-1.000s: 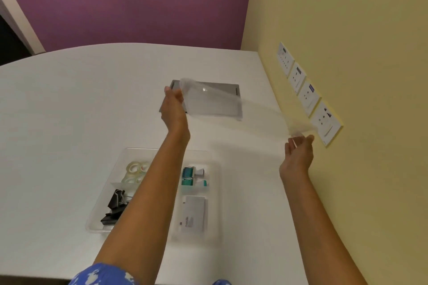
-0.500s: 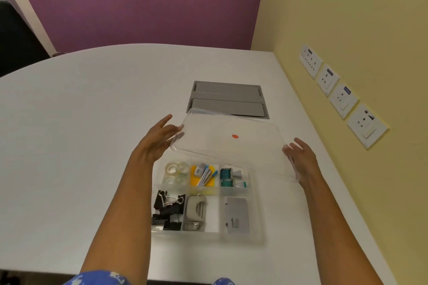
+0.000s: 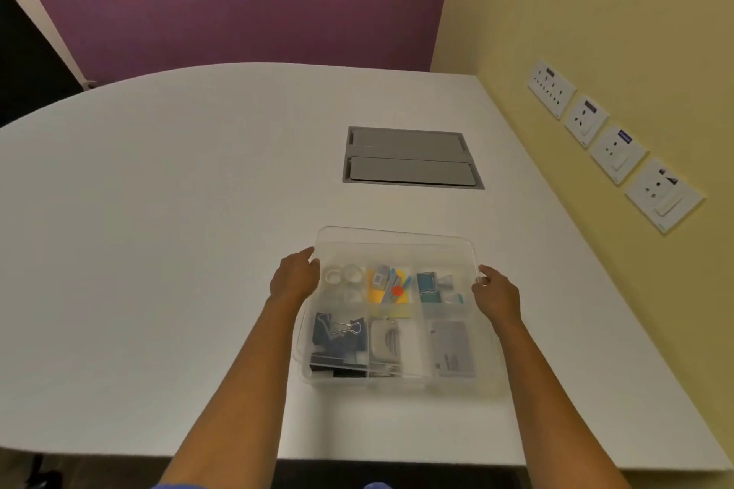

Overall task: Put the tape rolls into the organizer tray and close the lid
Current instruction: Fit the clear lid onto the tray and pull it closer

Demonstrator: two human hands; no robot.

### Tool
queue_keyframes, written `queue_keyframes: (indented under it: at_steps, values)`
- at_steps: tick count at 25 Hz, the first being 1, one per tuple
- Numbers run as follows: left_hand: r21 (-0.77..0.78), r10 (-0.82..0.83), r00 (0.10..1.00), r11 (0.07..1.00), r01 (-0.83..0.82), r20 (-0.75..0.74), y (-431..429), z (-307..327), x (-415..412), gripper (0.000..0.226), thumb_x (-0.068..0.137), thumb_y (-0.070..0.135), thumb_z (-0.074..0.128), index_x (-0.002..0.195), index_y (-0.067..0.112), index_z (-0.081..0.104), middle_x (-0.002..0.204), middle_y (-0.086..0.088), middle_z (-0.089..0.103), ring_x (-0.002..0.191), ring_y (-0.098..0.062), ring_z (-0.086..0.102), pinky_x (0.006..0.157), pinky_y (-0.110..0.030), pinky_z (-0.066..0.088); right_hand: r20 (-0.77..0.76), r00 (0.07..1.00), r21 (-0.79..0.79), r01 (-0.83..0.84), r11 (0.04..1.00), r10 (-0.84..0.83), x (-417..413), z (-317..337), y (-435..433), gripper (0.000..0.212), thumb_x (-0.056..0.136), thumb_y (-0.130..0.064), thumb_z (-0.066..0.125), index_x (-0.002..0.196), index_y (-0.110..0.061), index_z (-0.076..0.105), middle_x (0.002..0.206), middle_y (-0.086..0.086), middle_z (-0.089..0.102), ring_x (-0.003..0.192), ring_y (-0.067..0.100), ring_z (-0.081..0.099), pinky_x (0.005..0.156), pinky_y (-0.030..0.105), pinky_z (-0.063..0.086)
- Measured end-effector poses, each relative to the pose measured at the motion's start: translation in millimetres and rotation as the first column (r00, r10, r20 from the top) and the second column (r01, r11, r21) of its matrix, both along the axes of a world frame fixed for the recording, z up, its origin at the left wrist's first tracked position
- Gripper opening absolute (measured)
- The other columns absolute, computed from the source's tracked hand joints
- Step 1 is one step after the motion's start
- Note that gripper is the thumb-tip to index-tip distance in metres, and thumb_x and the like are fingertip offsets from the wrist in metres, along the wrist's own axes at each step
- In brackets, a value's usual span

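A clear organizer tray point(image 3: 486, 377) stands on the white table in front of me. Its transparent lid point(image 3: 397, 246), marked with a small red dot, lies over the tray; whether it is fully seated I cannot tell. My left hand point(image 3: 296, 276) grips the lid's left edge and my right hand point(image 3: 494, 292) grips its right edge. Through the lid, clear tape rolls point(image 3: 343, 276) show in the far left compartment. Other compartments hold black binder clips point(image 3: 337, 337), yellow notes with small items, teal items, a stapler and a white card box.
A grey cable hatch point(image 3: 411, 157) is set flush in the white table point(image 3: 159, 250) beyond the tray. The yellow wall with several socket plates point(image 3: 615, 149) runs along the table's right edge. The near table edge is close below the tray.
The lid was held up high over the table, then came down toward me and now lies over the tray. Both hands moved down with it and keep hold of its ends.
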State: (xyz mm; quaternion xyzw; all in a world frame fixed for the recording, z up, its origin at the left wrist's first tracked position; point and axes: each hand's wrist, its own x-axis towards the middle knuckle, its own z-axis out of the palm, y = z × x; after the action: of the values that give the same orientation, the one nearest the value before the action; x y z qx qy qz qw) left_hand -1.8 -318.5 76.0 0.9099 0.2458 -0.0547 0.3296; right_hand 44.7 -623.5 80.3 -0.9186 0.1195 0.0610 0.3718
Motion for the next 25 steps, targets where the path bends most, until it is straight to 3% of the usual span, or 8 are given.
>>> queue_keyframes:
  at_steps: [2, 5, 10, 13, 17, 21, 25]
  values:
    - [0.079, 0.067, 0.998, 0.995, -0.067, 0.000, -2.4, -7.7, -5.5, 0.039, 0.101, 0.024, 0.040, 0.138, 0.015, 0.048, 0.141, -0.011, 0.052, 0.124, -0.031, 0.054, 0.101, -0.040, 0.045, 0.011, 1.000, -0.060, -0.019, 0.998, 0.020, -6.4, -4.9, 3.2, 0.043, 0.096, -0.002, 0.047, 0.139, -0.005, 0.046, 0.141, 0.017, 0.052, 0.128, 0.033, 0.052, 0.106, 0.037, 0.043]
    - [0.200, 0.136, 0.988, 0.973, -0.118, -0.077, -6.6, -12.7, -8.7, 0.027, 0.098, 0.019, 0.043, 0.106, 0.006, 0.065, 0.111, -0.012, 0.068, 0.098, -0.028, 0.067, 0.083, -0.033, 0.052, 0.012, 1.000, -0.090, -0.022, 0.996, 0.023, -8.1, -8.2, 5.7, 0.042, 0.095, 0.000, 0.049, 0.136, -0.004, 0.050, 0.140, 0.017, 0.053, 0.125, 0.034, 0.053, 0.103, 0.038, 0.045]
    - [0.215, 0.168, 0.983, 0.965, -0.150, -0.070, -5.4, -9.8, -3.2, 0.035, 0.100, 0.025, 0.038, 0.093, 0.004, 0.065, 0.100, -0.012, 0.070, 0.091, -0.027, 0.067, 0.085, -0.033, 0.051, 0.041, 0.999, -0.066, 0.008, 0.998, -0.005, -3.7, -7.9, 6.6, 0.041, 0.095, -0.003, 0.050, 0.136, -0.004, 0.050, 0.140, 0.017, 0.053, 0.125, 0.034, 0.053, 0.103, 0.039, 0.045]
    - [0.147, 0.168, 0.986, 0.975, -0.169, 0.016, -3.3, -9.4, 3.8, 0.034, 0.101, 0.024, 0.038, 0.107, 0.004, 0.064, 0.113, -0.015, 0.068, 0.101, -0.030, 0.065, 0.089, -0.036, 0.050, 0.049, 0.998, -0.056, 0.028, 0.998, -0.025, 4.4, -8.3, 9.0, 0.042, 0.098, -0.011, 0.050, 0.139, -0.006, 0.046, 0.142, 0.018, 0.049, 0.129, 0.035, 0.048, 0.106, 0.043, 0.043]
    - [-0.125, 0.193, 0.977, 0.976, -0.181, 0.088, -6.0, -18.0, 14.0, 0.040, 0.101, 0.024, 0.038, 0.136, 0.005, 0.047, 0.139, -0.017, 0.052, 0.127, -0.034, 0.050, 0.104, -0.042, 0.042, 0.004, 0.998, -0.006, 0.058, 0.998, -0.058, 19.2, -17.2, 11.6, 0.041, 0.101, -0.019, 0.043, 0.139, -0.003, 0.045, 0.143, 0.019, 0.048, 0.131, 0.036, 0.046, 0.109, 0.044, 0.039]
    - [-0.312, 0.304, 0.949, 0.913, -0.264, 0.087, -8.3, -29.3, 25.7, 0.039, 0.102, 0.022, 0.037, 0.138, 0.006, 0.044, 0.142, -0.017, 0.049, 0.128, -0.035, 0.048, 0.107, -0.043, 0.040, 0.033, 0.986, 0.076, 0.160, 0.984, -0.163, 33.1, -26.5, 11.5, 0.032, 0.102, -0.017, 0.042, 0.117, 0.001, 0.063, 0.125, 0.020, 0.064, 0.112, 0.035, 0.060, 0.097, 0.039, 0.049]
    - [-0.359, 0.361, 0.931, 0.878, -0.317, 0.062, -8.0, -36.3, 36.3, 0.038, 0.102, 0.020, 0.037, 0.135, 0.005, 0.048, 0.139, -0.017, 0.052, 0.127, -0.035, 0.049, 0.106, -0.042, 0.041, 0.028, 0.984, 0.100, 0.173, 0.980, -0.177, 48.7, -28.1, 13.2, 0.032, 0.102, -0.018, 0.042, 0.119, 0.000, 0.063, 0.127, 0.019, 0.063, 0.114, 0.035, 0.059, 0.098, 0.038, 0.048]
